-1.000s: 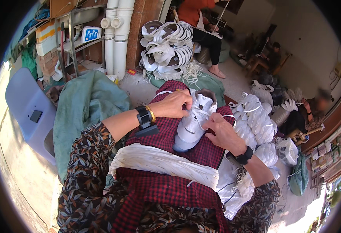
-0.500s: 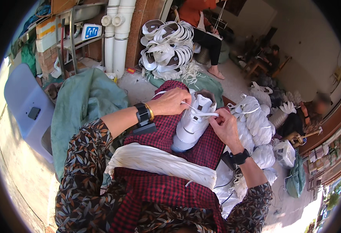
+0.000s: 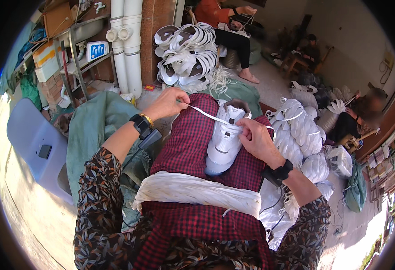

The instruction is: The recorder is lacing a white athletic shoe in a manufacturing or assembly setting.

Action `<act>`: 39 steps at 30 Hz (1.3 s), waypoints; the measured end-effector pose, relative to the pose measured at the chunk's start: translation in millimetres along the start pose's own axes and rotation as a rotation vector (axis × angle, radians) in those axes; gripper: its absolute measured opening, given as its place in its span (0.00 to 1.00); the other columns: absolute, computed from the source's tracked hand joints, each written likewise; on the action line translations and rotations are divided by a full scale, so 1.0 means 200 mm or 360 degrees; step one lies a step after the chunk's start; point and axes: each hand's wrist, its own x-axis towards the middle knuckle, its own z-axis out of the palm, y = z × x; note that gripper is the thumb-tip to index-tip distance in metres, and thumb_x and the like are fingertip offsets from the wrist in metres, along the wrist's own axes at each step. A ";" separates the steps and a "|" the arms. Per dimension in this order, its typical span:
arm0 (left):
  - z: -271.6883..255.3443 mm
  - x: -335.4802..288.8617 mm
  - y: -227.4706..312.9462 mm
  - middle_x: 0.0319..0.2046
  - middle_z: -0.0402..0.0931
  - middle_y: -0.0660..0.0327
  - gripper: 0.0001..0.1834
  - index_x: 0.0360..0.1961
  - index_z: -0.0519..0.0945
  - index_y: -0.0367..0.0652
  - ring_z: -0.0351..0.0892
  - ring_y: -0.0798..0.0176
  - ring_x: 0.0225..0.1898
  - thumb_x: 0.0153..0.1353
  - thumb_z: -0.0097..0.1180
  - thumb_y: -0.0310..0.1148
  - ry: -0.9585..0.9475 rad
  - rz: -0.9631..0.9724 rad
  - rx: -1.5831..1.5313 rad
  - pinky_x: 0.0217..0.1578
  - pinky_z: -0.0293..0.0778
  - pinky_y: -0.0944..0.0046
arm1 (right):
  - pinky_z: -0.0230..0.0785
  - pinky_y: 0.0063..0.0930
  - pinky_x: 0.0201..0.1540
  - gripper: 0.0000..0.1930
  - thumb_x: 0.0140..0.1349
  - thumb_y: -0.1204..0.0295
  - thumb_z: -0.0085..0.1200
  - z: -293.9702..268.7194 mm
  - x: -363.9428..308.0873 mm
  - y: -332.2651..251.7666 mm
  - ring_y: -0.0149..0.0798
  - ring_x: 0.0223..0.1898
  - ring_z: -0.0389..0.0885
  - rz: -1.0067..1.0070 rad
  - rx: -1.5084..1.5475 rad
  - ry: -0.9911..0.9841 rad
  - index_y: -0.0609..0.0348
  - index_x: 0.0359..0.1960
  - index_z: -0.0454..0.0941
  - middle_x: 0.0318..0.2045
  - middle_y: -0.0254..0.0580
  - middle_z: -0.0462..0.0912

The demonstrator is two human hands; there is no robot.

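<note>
A white lace-up shoe (image 3: 220,150) lies on my lap over a red and black checked apron (image 3: 184,135), its toe toward me. My left hand (image 3: 167,106) is up and left of the shoe, fingers pinched on a white shoelace (image 3: 204,113). That lace runs taut from the fingertips to the shoe's upper eyelets. On the shoe's right side, my right hand (image 3: 259,140) has thumb and fingers bent together at the eyelet edge; whatever they grip is hidden. Another stretch of lace loops out beyond that hand. Across my lap, nearer me, lies a thick bundle of white laces (image 3: 197,194).
White shoes are stacked (image 3: 188,54) ahead on green cloth. To my right are piled more white shoes (image 3: 296,130). A green tarp (image 3: 89,130) and a pale plastic chair (image 3: 37,141) holding a phone are at left. Other people sit working farther back.
My left hand has drawn the lace out up and left, away from the shoe. My right hand has shifted from the lace's right part onto the shoe's eyelet edge.
</note>
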 end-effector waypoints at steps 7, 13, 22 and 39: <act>0.22 0.02 0.26 0.38 0.75 0.56 0.08 0.32 0.84 0.42 0.73 0.48 0.45 0.54 0.66 0.34 0.0156 0.0471 0.0134 0.49 0.68 0.49 | 0.75 0.39 0.41 0.16 0.49 0.81 0.58 -0.04 0.05 -0.02 0.50 0.40 0.81 -0.0389 -0.0475 0.0035 0.60 0.43 0.79 0.37 0.47 0.76; 0.27 0.06 0.30 0.37 0.72 0.60 0.07 0.29 0.80 0.43 0.68 0.53 0.48 0.57 0.61 0.35 0.0016 0.0587 0.0436 0.50 0.60 0.53 | 0.74 0.41 0.43 0.14 0.47 0.82 0.57 -0.06 0.08 -0.01 0.52 0.43 0.80 -0.0429 -0.0581 -0.0059 0.59 0.38 0.78 0.38 0.47 0.74; 0.22 0.01 0.32 0.42 0.74 0.58 0.10 0.42 0.80 0.44 0.70 0.49 0.50 0.58 0.60 0.32 0.0067 0.0625 0.0320 0.49 0.65 0.50 | 0.74 0.42 0.41 0.14 0.47 0.83 0.56 -0.07 0.11 0.03 0.53 0.38 0.80 -0.0454 -0.0409 -0.0091 0.61 0.38 0.79 0.36 0.48 0.75; 0.11 0.04 0.28 0.42 0.77 0.54 0.12 0.42 0.80 0.41 0.78 0.51 0.45 0.57 0.61 0.34 0.0073 0.0132 0.0502 0.43 0.72 0.52 | 0.75 0.43 0.40 0.06 0.55 0.77 0.58 -0.13 0.05 0.06 0.55 0.36 0.83 -0.0492 -0.0547 0.0001 0.63 0.35 0.80 0.33 0.50 0.84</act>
